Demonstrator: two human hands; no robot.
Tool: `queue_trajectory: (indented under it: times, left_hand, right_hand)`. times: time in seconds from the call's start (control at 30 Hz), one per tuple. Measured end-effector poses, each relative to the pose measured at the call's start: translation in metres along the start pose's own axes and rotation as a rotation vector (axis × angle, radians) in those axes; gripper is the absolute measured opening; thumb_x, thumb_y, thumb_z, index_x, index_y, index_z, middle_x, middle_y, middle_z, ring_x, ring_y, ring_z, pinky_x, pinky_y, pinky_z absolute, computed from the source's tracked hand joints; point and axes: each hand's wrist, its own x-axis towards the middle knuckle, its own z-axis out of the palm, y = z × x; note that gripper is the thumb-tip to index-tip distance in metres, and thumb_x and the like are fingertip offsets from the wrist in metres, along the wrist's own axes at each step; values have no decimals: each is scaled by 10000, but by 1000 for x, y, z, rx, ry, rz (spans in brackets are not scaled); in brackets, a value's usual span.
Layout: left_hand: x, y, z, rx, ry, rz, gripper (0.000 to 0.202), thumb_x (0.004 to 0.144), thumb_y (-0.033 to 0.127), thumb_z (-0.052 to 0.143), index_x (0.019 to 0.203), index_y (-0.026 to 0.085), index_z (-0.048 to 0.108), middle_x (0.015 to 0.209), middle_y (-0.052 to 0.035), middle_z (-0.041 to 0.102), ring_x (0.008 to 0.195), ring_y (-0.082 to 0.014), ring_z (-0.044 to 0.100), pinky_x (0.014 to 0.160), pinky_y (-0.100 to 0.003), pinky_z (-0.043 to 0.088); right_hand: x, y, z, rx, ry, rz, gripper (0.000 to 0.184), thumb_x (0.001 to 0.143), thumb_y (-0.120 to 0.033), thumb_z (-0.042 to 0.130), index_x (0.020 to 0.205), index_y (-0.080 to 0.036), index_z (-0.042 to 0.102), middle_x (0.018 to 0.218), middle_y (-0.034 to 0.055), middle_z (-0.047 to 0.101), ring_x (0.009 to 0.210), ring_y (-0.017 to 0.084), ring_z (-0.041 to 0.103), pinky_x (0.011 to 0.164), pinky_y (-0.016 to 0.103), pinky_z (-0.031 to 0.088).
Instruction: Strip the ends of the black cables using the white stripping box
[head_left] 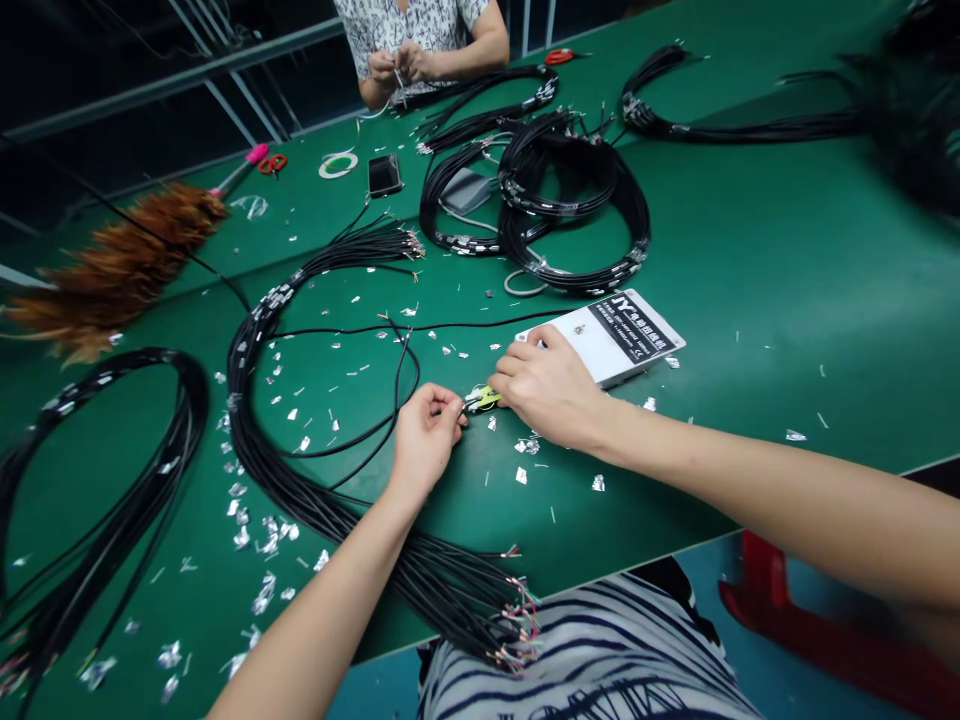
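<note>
My left hand (429, 440) is closed, its thumb and fingertips pinching the end of a thin black cable. Just to its right, my right hand (551, 390) is closed around a small yellow-green hand tool (481, 399), which looks like a wire stripper. The cable end meets the tool between my two hands; the fingers hide the exact contact. Right behind my right hand lies a white box (626, 335) with a black printed label. A bundle of black cables (244, 400) curves left of my hands, and its stripped coloured ends (517, 625) fan out near my lap.
Foil scraps (266, 592) litter the green table (787, 300). Coiled black cables (637, 215) lie farther back, with another coil (191, 400) at left. A feather duster (142, 260), red-handled scissors (272, 164) and a phone (385, 175) lie behind. A co-worker's hands (405, 65) work opposite.
</note>
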Motion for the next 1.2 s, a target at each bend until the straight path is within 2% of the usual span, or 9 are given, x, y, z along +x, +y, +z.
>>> queue_trajectory:
  times: [0.33, 0.47, 0.53, 0.63, 0.73, 0.87, 1.07, 1.2]
  left_hand:
    - [3, 0, 3, 23, 2, -26, 196, 687, 262, 699, 690, 158, 533, 508, 42, 569, 363, -37, 418, 375, -140, 279]
    - [3, 1, 3, 38, -1, -28, 199, 681, 273, 701, 694, 158, 539, 510, 40, 572, 370, -40, 426, 379, -140, 288]
    - [3, 1, 3, 41, -3, -27, 206, 675, 283, 702, 694, 159, 539, 511, 40, 572, 372, -41, 428, 380, -140, 293]
    - [3, 1, 2, 35, -2, -24, 213, 663, 292, 704, 691, 157, 543, 512, 37, 576, 372, -40, 427, 380, -140, 296]
    - [4, 1, 2, 20, -3, -23, 220, 651, 298, 709, 682, 153, 547, 509, 33, 577, 369, -40, 429, 376, -138, 295]
    - [5, 1, 1, 10, -3, -24, 226, 641, 303, 713, 673, 152, 547, 503, 30, 577, 363, -39, 427, 367, -136, 278]
    - [1, 2, -3, 15, 42, -17, 215, 641, 272, 724, 666, 154, 547, 493, 35, 568, 355, -42, 424, 365, -139, 281]
    - [-3, 7, -11, 9, 98, -4, 195, 665, 252, 722, 665, 152, 556, 502, 24, 585, 336, -47, 425, 356, -151, 299]
  right_hand:
    - [-1, -2, -1, -71, -17, 2, 177, 898, -83, 571, 787, -177, 670, 776, 44, 665, 833, 224, 525, 793, 400, 225]
    - [-2, -2, -7, -33, -11, 11, 64, 881, -142, 633, 839, -172, 672, 864, 59, 702, 896, 249, 559, 823, 413, 244]
    - [-11, 3, -13, 26, 54, 11, 50, 888, -193, 652, 928, -169, 670, 984, 70, 720, 966, 263, 579, 850, 424, 264]
    - [-38, 13, -22, 176, 288, 88, 103, 939, -186, 586, 1029, -181, 634, 1104, 63, 719, 1044, 252, 611, 879, 416, 306]
    - [-72, 17, -23, 303, 530, 240, 113, 934, -111, 524, 946, -200, 593, 1105, 63, 729, 1044, 242, 636, 871, 397, 363]
    - [-97, 9, -9, 277, 509, 223, 157, 903, -61, 527, 878, -214, 548, 1136, 48, 731, 1107, 265, 621, 882, 414, 367]
    - [-94, 7, 4, 165, 564, 234, 203, 875, -25, 568, 865, -226, 538, 1072, 1, 754, 1045, 254, 646, 881, 420, 359]
    - [-95, 2, -1, 269, 589, 226, 172, 896, -44, 560, 899, -217, 563, 1090, 50, 742, 1111, 285, 600, 908, 448, 383]
